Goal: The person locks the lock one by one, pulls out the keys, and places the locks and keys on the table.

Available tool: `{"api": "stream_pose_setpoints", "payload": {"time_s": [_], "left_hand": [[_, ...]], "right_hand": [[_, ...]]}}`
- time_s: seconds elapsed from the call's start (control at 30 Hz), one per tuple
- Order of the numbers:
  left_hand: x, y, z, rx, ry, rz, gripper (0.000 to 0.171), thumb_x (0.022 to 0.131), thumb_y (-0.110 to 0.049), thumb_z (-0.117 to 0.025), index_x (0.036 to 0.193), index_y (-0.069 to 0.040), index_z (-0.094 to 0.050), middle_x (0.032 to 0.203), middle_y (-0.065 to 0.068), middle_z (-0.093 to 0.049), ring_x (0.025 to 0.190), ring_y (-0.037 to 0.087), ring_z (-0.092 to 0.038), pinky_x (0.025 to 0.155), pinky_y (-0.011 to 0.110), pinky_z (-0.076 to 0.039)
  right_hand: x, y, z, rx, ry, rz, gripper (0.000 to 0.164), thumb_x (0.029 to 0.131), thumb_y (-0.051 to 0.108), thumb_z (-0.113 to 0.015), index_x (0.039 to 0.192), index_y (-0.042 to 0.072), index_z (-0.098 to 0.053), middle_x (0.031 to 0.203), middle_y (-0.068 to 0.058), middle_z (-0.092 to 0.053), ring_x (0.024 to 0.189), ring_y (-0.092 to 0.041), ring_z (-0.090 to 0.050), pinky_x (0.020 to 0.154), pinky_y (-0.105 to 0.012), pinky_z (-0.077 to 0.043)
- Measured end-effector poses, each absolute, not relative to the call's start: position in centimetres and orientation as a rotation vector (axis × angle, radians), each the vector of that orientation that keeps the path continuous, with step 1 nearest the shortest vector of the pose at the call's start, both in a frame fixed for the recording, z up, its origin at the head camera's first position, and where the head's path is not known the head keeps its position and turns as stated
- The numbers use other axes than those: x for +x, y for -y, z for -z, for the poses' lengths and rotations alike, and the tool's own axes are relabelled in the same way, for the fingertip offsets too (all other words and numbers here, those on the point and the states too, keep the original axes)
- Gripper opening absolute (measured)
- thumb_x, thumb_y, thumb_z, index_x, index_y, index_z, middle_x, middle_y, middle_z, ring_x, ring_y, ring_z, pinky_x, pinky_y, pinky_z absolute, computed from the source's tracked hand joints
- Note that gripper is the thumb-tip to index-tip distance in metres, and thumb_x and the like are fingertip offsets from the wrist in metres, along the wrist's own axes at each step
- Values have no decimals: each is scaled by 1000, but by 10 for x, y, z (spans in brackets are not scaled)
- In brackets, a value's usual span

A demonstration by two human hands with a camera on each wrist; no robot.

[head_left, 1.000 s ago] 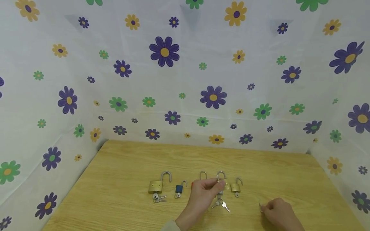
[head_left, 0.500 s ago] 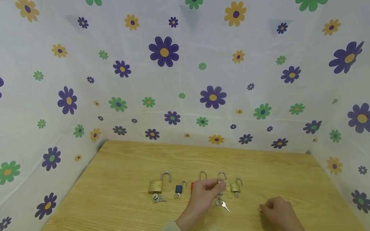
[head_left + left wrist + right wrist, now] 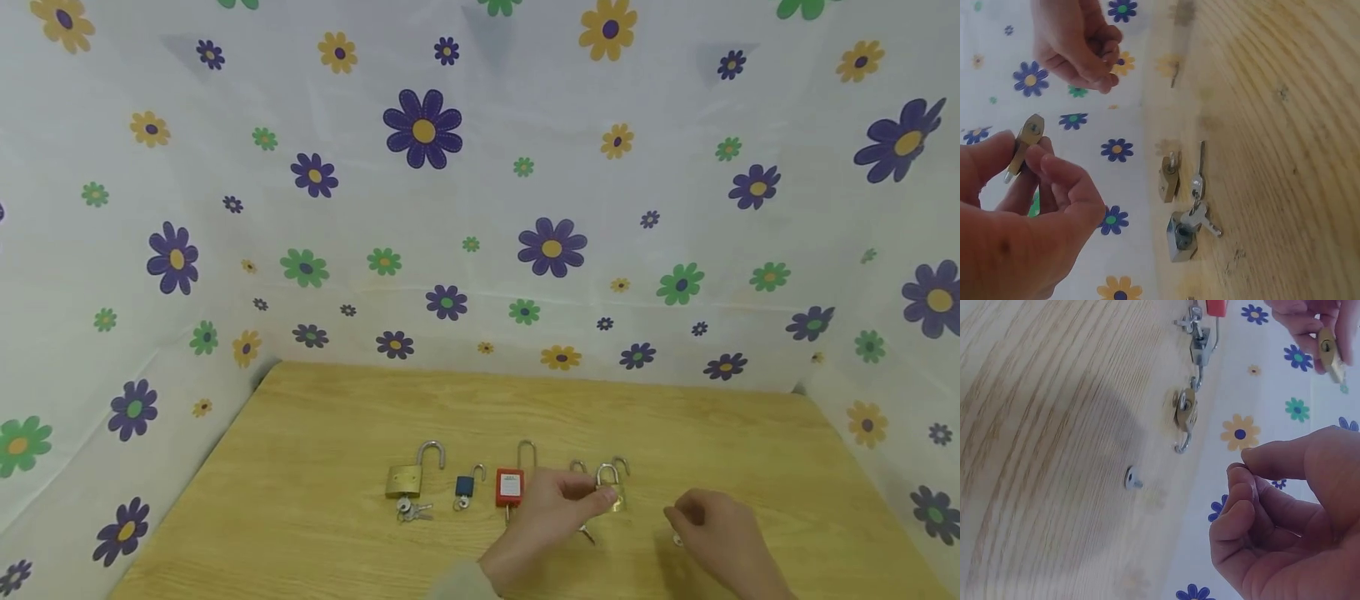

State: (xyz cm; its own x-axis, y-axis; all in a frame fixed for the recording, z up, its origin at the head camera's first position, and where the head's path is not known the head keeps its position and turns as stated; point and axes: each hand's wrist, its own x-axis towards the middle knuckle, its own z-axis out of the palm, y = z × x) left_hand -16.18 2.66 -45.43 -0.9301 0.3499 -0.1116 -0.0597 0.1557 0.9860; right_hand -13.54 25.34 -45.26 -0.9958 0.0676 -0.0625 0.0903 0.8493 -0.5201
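My left hand (image 3: 551, 512) pinches a brass padlock (image 3: 616, 498) above the table, its shackle pointing up in the head view. The keyhole end of this padlock (image 3: 1033, 127) shows between thumb and fingers in the left wrist view. To the right, my right hand (image 3: 716, 529) hovers with loosely bent fingers and nothing between them. Under it a small key (image 3: 1130, 478) lies on the wood. Behind the left hand, partly hidden, are a silver padlock (image 3: 1182, 239) with keys (image 3: 1199, 215) and a smaller brass padlock (image 3: 1185, 411) with a raised shackle.
In a row to the left on the wooden table (image 3: 315, 433) lie a large brass padlock (image 3: 403, 481) with keys, a small blue padlock (image 3: 465, 486) and a red padlock (image 3: 510, 487) with a white label. Flower-printed sheeting (image 3: 480, 192) walls the table's back and sides.
My right hand has let go of the key and risen slightly off the table. The left hand has moved right with the brass padlock, uncovering the red padlock.
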Motion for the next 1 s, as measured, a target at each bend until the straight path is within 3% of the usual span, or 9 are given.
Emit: {"api": "stream_pose_setpoints", "payload": {"time_s": [0.2, 0.37, 0.6, 0.73, 0.9, 1.0], "left_hand": [[-171, -55, 466, 372, -2236, -1645, 18, 90, -32, -80, 94, -14, -82, 86, -10, -74, 78, 0, -60, 68, 23, -52], [-180, -80, 477, 401, -2292, -1571, 17, 92, -28, -78, 89, -11, -82, 87, -7, -76, 77, -1, -58, 70, 21, -52], [-186, -112, 480, 397, -2405, -1463, 24, 90, -29, -80, 74, -11, -81, 65, -1, -73, 58, 2, -47, 59, 18, -44], [-189, -122, 483, 338, -2448, -1438, 21, 86, -28, -84, 72, -12, -81, 64, -5, -71, 62, -1, -50, 65, 18, -46], [-192, -127, 490, 339, -2476, -1420, 38, 86, -25, -84, 57, -5, -71, 46, -8, -45, 51, 4, -36, 57, 18, -35], [-193, -129, 490, 345, -2521, -1380, 29, 86, -23, -84, 66, -4, -76, 56, -8, -62, 57, 2, -49, 60, 17, -43]], "right_hand": [[-133, -270, 455, 177, -2953, 816, 17, 95, 20, -68, 91, 5, -74, 84, 0, -74, 79, -17, -67, 72, -42, -58], [-129, -284, 458, 208, -2921, 783, 22, 97, 22, -66, 92, 2, -74, 87, -2, -75, 81, -22, -69, 74, -46, -58], [-125, -301, 463, 267, -2870, 784, 28, 98, 26, -65, 97, 0, -74, 91, -10, -77, 87, -31, -72, 77, -50, -59], [-123, -307, 463, 273, -2859, 797, 28, 98, 26, -65, 98, -1, -74, 92, -9, -77, 87, -32, -72, 76, -50, -59], [-121, -310, 461, 275, -2855, 791, 29, 99, 26, -64, 98, -1, -74, 91, -11, -77, 86, -32, -73, 75, -49, -59], [-120, -311, 460, 275, -2848, 786, 30, 99, 26, -64, 99, -2, -74, 92, -13, -77, 85, -33, -73, 75, -50, -59]]}}
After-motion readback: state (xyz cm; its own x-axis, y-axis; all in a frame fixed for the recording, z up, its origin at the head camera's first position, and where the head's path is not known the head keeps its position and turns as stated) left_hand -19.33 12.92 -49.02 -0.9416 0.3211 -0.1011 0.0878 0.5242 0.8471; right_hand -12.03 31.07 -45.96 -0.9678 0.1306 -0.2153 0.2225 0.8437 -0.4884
